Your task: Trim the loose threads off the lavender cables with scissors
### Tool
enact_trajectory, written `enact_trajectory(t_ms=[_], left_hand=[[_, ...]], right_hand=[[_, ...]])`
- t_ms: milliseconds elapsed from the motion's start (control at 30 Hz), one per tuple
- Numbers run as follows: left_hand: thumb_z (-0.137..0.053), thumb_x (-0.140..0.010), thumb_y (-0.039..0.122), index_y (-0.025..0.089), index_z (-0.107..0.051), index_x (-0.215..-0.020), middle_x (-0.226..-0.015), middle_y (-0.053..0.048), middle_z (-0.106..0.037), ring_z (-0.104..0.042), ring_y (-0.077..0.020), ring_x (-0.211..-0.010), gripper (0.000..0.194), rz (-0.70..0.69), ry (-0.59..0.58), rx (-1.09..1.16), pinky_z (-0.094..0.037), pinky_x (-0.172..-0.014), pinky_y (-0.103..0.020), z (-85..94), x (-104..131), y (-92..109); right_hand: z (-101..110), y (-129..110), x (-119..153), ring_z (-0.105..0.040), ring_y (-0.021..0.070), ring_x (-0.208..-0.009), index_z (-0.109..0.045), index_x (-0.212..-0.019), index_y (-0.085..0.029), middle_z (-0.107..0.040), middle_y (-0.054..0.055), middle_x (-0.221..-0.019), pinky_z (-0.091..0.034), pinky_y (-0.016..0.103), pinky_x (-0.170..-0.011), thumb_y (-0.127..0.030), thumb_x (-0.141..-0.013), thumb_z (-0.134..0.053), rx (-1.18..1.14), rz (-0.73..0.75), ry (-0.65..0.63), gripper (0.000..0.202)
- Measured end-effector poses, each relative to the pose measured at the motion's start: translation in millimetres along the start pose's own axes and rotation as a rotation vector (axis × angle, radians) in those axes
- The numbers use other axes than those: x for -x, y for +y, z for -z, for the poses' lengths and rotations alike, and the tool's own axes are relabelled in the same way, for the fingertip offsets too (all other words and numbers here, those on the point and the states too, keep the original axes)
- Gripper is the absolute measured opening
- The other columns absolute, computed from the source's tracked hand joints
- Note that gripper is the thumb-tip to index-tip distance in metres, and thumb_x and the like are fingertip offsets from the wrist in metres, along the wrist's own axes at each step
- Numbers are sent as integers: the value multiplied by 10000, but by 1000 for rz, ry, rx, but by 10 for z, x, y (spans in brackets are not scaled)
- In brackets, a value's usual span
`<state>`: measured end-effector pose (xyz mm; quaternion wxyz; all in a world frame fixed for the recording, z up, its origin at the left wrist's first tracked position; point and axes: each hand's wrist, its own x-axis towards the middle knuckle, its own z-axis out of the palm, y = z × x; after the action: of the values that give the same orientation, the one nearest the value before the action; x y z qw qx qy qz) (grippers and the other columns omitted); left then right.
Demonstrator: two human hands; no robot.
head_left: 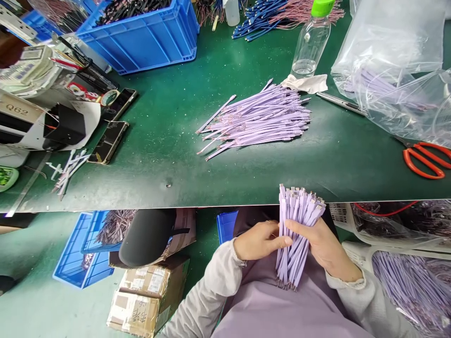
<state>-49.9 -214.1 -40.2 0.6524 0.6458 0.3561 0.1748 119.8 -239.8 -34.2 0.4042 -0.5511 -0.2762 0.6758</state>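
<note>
A thick bundle of short lilac USB cables (294, 253) stands roughly upright over my lap, just off the table's front edge, its metal connector ends pointing up. My left hand (262, 240) grips the bundle from the left, thumb across its front. From the other side my right hand (326, 244) is wrapped round the same bundle, with its thumb over the front too. The fingers behind the cables are hidden. On the green table (169, 141) ahead lies a loose pile of similar lilac cables (260, 117).
Red-handled scissors (423, 159), a utility knife (341, 103), a clear bottle (312, 42) and plastic bags (391, 47) lie to the right. Phones (108, 142) and a blue crate (141, 37) of dark cables are at left. Baskets of cables (412, 286) stand below right; cardboard boxes (141, 300) below left.
</note>
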Motion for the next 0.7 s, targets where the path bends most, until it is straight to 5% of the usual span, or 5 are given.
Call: enact_trajectory(t_ms=[133,267,467,700], left_hand=[[-516,-868,512,117,-710,-878,-800,-72,-667,-560,-155,-708,440,141,179,-23,-426,-633,-218,149,58,134],[-617,-831,413,133,-674,-1048,-958,-93,-680,-590,-153,-762,359,172,410,268,-461,-666,-223,51,76,254],[-752,-712,306,138,-673,-1075,-975,-87,-654,-543,-116,-722,408,113,554,599,-447,-578,-189,-86,41,323],[-756,-702,347,116,-709,-961,-640,5,-571,-489,-68,-512,350,112,619,781,-418,-514,-199,-118,-35,324]], right_hand=[[-29,-1,27,-598,238,-1084,-642,-1128,-271,-673,12,-1147,-433,388,-998,-351,-730,-753,6,14,-1,421],[-70,-16,90,-571,240,-1138,-626,-1160,-295,-645,12,-1200,-434,397,-1007,-319,-730,-754,27,63,-45,450],[-165,-61,169,-652,234,-917,-622,-1148,-286,-687,23,-1075,-564,366,-755,-300,-704,-768,-17,-20,-86,467],[-167,-58,171,-648,217,-811,-649,-1075,-285,-695,12,-954,-565,338,-637,-294,-677,-786,-68,-38,-74,421]])
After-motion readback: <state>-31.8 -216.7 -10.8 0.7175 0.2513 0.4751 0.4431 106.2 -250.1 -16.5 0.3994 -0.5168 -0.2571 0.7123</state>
